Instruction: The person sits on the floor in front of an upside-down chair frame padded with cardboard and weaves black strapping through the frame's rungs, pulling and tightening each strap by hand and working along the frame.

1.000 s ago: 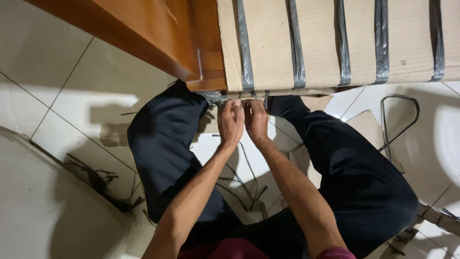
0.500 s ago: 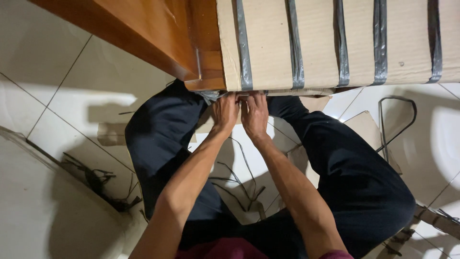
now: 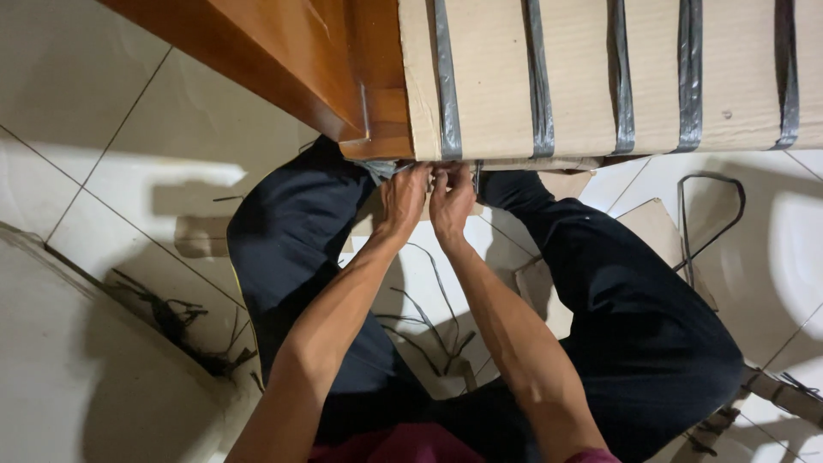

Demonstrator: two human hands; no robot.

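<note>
floor: white tiles (image 3: 103, 103), upper left | wooden panel (image 3: 283, 60), orange-brown, top centre | black strap scraps (image 3: 180, 321), lower left | bent black wire loop (image 3: 711, 214), right | cardboard offcut (image 3: 656, 227), right

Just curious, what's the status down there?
Left hand and right hand pinch strap end under cardboard. Grip unclear. Nothing blocking.

Open tiled floor (image 3: 111, 129) at left; ahead, strapped cardboard package (image 3: 583, 77) and wooden furniture (image 3: 283, 51) barring passage
</note>
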